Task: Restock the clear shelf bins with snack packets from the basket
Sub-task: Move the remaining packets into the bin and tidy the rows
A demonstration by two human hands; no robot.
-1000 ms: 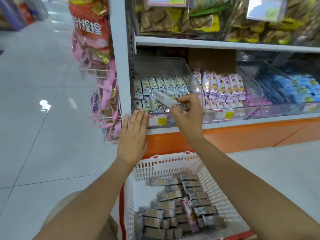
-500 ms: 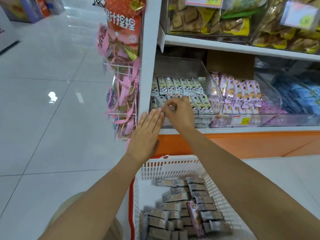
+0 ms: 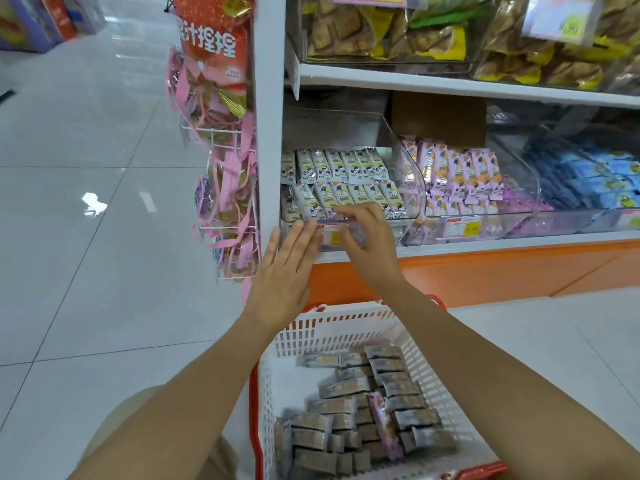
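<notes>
Gloss on small cream plastic-wrapped snack packets (image 3: 337, 195) says light, slippery: we'd pinch mid-length; left hand (image 3: 284, 271) flat, right hand (image 3: 370, 244) curled, grip unclear.

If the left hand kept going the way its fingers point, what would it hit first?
Probably the front wall of the leftmost clear bin; the left hand may already touch it, depth unclear.

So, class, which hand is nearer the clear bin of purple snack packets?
Right. The right hand is at the front lip of the neighbouring clear bin of cream packets, just left of the clear bin of purple snack packets; the left hand is farther left, fingers straight.
</notes>
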